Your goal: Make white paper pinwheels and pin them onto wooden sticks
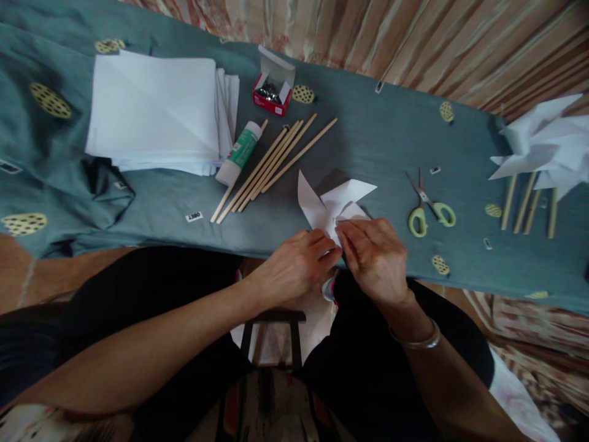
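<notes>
A white paper pinwheel [329, 209] is at the front edge of the cloth-covered table, its folded blades pointing away from me. My left hand [301, 261] grips its near side, with fingertips bent against the paper. At the pinwheel's centre, my right hand [375, 255] pinches with thumb and forefinger; anything small between those fingertips is hidden. Beyond the pinwheel lie several wooden sticks [276, 162] and a green-and-white glue stick [242, 150]. Scissors [429, 205] with light green handles rest to the right of my hands.
A stack of white paper [154, 110] lies at the left on the green tablecloth [368, 135]. Behind the sticks, a small red box [272, 92] stands with its lid up and shiny metal pieces inside. Pinwheels on sticks [545, 144] lie at the far right. A pleated curtain [414, 49] hangs behind.
</notes>
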The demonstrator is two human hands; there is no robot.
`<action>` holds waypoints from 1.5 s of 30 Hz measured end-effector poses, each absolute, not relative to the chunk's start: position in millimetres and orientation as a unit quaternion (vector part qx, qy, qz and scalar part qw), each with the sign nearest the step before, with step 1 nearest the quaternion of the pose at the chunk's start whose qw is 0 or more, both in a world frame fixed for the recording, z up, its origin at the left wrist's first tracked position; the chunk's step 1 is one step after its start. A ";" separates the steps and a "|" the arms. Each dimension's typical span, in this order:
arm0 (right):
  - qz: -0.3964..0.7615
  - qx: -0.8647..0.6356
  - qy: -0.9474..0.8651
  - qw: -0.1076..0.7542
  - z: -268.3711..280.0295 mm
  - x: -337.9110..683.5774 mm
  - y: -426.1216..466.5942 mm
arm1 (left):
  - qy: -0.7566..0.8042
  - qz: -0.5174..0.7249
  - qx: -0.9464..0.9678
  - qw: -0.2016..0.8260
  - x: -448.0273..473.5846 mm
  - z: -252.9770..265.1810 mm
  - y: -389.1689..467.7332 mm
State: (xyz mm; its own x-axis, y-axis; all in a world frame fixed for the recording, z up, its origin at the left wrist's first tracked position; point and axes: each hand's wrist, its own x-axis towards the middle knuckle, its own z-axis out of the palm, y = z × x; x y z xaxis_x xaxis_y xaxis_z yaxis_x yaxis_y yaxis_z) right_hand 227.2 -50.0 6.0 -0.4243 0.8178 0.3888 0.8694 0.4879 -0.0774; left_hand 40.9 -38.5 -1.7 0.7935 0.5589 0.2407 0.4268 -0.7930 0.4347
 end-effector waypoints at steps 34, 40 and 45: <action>-0.059 -0.503 -0.859 0.079 9.6 225.2 -55.6 | 0.259 0.187 0.931 0.175 40.2 -3.8 -38.7; -0.075 -0.490 -0.865 0.077 8.3 225.9 -55.3 | 0.257 0.188 0.931 0.179 40.5 -4.1 -38.1; -0.080 -0.493 -0.861 0.097 6.6 227.9 -55.5 | 0.253 0.196 0.933 0.166 39.7 -5.0 -38.1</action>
